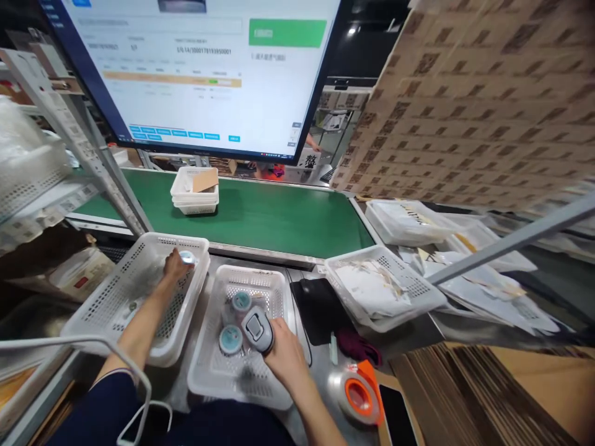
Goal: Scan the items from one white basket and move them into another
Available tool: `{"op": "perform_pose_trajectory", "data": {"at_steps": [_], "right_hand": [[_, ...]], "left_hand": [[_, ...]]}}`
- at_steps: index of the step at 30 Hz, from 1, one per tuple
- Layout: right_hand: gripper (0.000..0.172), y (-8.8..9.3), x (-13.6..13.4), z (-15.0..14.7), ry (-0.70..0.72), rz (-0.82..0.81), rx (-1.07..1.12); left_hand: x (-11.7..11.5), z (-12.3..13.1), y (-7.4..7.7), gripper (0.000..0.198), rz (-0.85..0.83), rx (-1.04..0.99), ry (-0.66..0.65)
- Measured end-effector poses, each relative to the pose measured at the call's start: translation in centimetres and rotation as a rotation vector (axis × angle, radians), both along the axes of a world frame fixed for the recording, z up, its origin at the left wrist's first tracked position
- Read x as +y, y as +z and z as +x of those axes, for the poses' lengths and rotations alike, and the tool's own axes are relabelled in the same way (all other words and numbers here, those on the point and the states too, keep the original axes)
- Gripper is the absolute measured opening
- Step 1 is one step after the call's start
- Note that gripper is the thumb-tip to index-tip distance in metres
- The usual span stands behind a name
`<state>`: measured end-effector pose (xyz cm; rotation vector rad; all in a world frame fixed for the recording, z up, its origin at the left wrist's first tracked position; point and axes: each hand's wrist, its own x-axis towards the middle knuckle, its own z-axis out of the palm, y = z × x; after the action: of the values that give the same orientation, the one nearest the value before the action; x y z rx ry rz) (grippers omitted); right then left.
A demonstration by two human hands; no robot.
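The handheld scanner (257, 330) is gripped in the closed right hand (284, 356), its head positioned over the centre basket (218, 371), which contains two round blue-lidded containers (231, 339). The left hand (175, 265) reaches into the left basket (111, 297), fingers curled on a small round item (188, 256). Both baskets rest on the table (320, 365). A tape dispenser (359, 391) lies near the right hand. A green conveyor (279, 217) and monitor (204, 68) stand beyond.

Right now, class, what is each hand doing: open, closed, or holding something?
Left hand: closed on a small clear-wrapped item in the left basket.
Right hand: closed around a handheld scanner.
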<state>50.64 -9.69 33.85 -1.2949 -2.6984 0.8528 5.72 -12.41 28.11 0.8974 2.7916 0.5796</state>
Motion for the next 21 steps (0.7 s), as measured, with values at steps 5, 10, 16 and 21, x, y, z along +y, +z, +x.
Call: {"op": "perform_pose_trajectory", "data": {"at_steps": [5, 10, 16, 21], "right_hand": [[0.034, 3.8, 0.5, -3.0, 0.059, -0.008, -0.040], [0.036, 6.1, 0.0, -6.3, 0.177, 0.040, -0.049], [0.030, 4.3, -0.6, -4.1, 0.128, 0.020, -0.093], [0.036, 0.9, -0.9, 0.7, 0.041, -0.067, -0.111]], "left_hand": [[-2.0, 4.3, 3.6, 0.100, 0.165, 0.251, -0.225], [-4.8, 12.8, 3.2, 0.086, 0.133, 0.225, -0.506], [-6.8, 17.1, 1.4, 0.093, 0.091, 0.014, -0.674], [-11.5, 9.1, 2.2, 0.043, -0.023, -0.030, -0.385]]}}
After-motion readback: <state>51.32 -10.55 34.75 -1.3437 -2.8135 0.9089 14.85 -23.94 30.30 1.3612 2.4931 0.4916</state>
